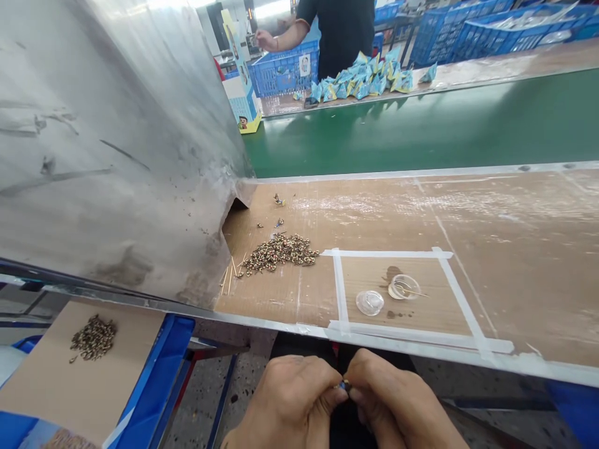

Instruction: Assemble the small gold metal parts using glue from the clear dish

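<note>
Tiny blue part (345, 386) pinched between left-hand fingers (322, 378), right-hand fingers (362, 373).

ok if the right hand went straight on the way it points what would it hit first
The right hand would likely meet the small blue piece it pinches, then the left hand.

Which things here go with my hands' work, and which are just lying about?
Work: left hand, right hand, the small blue part they pinch, the heaps of small parts.
Lying about: clear plastic lids, wooden sticks, green conveyor belt, blue crates, packets.
</note>
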Demonstrator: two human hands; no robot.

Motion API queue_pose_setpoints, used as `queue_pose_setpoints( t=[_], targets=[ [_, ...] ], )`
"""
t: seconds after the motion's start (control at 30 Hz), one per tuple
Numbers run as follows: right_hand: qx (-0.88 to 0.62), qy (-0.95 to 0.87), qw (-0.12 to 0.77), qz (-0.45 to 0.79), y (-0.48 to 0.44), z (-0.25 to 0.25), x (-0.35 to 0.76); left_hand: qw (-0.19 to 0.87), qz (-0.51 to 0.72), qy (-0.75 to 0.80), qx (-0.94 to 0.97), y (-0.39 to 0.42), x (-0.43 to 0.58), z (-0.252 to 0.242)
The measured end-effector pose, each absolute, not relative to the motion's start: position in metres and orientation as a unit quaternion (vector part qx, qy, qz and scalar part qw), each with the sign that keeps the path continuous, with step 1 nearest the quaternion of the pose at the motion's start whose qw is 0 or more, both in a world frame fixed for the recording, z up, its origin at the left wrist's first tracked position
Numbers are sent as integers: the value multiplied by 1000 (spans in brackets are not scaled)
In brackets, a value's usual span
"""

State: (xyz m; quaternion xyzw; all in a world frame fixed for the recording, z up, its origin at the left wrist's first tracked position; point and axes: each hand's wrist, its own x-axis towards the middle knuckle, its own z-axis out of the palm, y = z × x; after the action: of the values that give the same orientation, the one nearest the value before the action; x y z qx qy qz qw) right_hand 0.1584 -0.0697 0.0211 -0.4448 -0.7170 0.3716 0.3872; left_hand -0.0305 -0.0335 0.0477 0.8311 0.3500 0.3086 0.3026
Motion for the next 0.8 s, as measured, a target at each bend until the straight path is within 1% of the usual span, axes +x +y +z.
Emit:
queue_pose_setpoints(
  t=[0.1,0.3,0.53,0.67,0.8],
  targets=[
    [-433,-723,397,364,-70,20,159,300,308,356,830,-34,-31,47],
    [-462,-709,398,355,-69,26,157,292,302,345,839,-33,-33,45],
    [-433,-725,401,356,-65,20,160,287,299,348,841,-34,-31,48],
    [-423,-730,405,352,-65,12,161,274,296,353,844,-33,-35,42],
    [-457,-709,409,348,-66,-3,156,258,313,354,843,-33,-43,33]
  ],
)
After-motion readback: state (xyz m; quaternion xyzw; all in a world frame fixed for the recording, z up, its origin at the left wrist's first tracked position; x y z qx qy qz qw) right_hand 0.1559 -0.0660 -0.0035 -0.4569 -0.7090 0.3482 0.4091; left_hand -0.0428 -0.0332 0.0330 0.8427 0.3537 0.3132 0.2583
